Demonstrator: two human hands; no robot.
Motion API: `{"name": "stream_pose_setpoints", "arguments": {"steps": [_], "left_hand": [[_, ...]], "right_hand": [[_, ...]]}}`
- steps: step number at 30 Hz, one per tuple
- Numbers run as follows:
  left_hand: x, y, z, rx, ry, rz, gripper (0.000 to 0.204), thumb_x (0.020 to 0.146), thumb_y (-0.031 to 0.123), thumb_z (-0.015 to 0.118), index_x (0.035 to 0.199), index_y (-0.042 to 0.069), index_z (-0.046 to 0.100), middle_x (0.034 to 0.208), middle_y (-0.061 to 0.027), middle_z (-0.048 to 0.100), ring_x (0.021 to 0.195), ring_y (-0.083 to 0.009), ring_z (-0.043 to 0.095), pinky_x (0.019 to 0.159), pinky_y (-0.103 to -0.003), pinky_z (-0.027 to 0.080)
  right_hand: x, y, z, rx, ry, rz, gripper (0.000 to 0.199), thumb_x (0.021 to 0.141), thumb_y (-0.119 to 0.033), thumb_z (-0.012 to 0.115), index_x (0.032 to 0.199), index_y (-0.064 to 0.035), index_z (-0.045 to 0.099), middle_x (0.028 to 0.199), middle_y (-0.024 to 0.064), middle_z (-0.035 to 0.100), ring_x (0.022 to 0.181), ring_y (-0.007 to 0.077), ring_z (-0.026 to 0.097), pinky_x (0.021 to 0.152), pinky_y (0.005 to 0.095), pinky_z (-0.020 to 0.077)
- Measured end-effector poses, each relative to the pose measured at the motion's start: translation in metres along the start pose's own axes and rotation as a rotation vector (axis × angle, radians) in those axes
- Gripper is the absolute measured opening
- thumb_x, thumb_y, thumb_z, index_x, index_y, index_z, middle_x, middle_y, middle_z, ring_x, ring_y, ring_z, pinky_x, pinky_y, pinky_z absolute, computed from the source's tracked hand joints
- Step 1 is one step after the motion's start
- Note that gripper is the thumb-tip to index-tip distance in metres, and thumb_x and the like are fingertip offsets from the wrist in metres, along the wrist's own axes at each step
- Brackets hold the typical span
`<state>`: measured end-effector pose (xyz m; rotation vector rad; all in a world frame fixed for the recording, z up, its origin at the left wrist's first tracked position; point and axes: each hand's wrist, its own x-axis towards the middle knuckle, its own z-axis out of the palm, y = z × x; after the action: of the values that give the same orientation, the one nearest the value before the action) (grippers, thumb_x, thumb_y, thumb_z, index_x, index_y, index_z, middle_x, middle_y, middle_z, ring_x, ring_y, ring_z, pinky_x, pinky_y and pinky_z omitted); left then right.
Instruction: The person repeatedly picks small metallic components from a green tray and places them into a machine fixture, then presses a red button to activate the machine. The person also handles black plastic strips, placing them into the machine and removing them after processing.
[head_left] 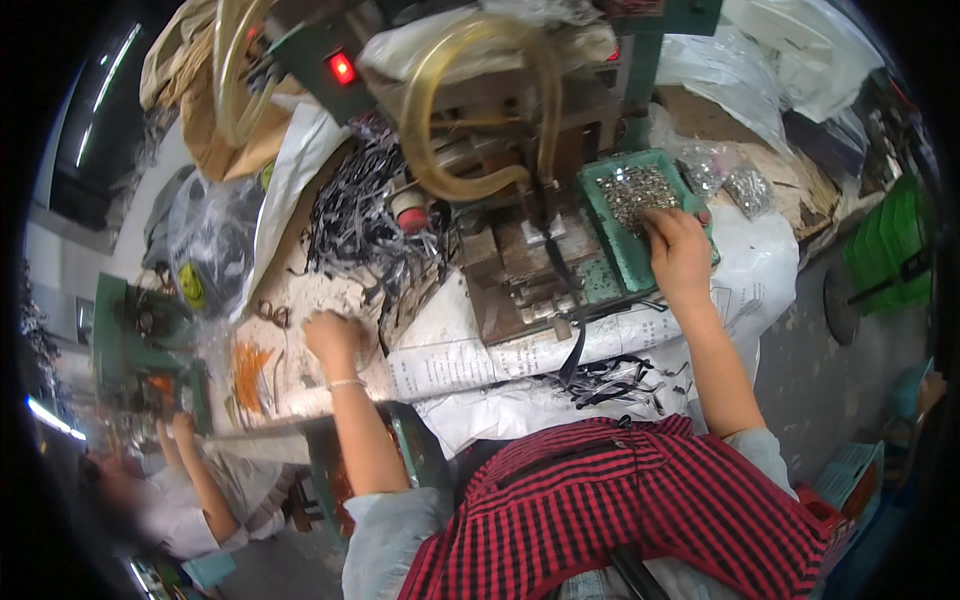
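Note:
My right hand (680,255) reaches over the near right side of a green plastic tray (632,268). Its fingertips are pinched together at the heap of small shiny metal parts (636,196) inside; what they hold is hidden. On the left, my left hand (333,340) rests on the worktop, fingers curled under and touching its surface. Whatever is beneath them cannot be made out. Between my hands stands a press-like machine (520,270) with a metal bed. A black strap (574,352) hangs over its front edge.
A tangled pile of black and grey strips (365,215) lies left of the machine. More black strips (620,380) lie on white sheeting before me. A clear hose (412,110) loops overhead. Bagged metal parts (748,188) sit beyond the tray. A co-worker's arm (205,480) shows at lower left.

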<state>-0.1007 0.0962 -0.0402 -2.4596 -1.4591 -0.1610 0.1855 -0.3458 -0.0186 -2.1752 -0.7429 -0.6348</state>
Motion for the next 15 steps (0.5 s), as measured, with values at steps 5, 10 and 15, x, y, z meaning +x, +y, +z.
{"name": "stream_pose_setpoints", "arguments": {"steps": [5, 10, 15], "left_hand": [[-0.020, 0.008, -0.029, -0.396, 0.028, -0.201, 0.019, 0.083, 0.025, 0.077, 0.085, 0.006, 0.078, 0.087, -0.0161, 0.076, 0.081, -0.0358, 0.072, 0.075, -0.046, 0.056], [-0.035, -0.012, -0.066, -0.855, -0.228, -0.134, 0.015, 0.083, 0.004, 0.072, 0.095, -0.004, 0.068, 0.074, -0.0113, 0.072, 0.056, -0.0194, 0.068, 0.055, -0.032, 0.053], [-0.030, 0.022, -0.017, -1.053, -0.308, -0.035, 0.008, 0.086, 0.002, 0.071, 0.092, -0.003, 0.071, 0.078, -0.0104, 0.073, 0.059, -0.0193, 0.070, 0.057, -0.032, 0.054]], "right_hand": [[-0.033, 0.012, -0.057, -0.186, -0.019, 0.137, 0.017, 0.089, -0.004, 0.071, 0.105, -0.0038, 0.075, 0.097, 0.0109, 0.072, 0.093, 0.0286, 0.068, 0.086, 0.0367, 0.0531], [-0.051, 0.022, -0.078, 0.186, 0.005, 0.493, 0.013, 0.093, -0.003, 0.070, 0.106, 0.0003, 0.074, 0.101, 0.0084, 0.074, 0.094, 0.0178, 0.069, 0.088, 0.0284, 0.0520], [0.005, -0.062, -0.061, 0.436, -0.079, 0.163, 0.014, 0.090, 0.000, 0.070, 0.103, 0.0012, 0.074, 0.099, 0.0089, 0.074, 0.093, 0.0191, 0.069, 0.088, 0.0304, 0.0522]]}}
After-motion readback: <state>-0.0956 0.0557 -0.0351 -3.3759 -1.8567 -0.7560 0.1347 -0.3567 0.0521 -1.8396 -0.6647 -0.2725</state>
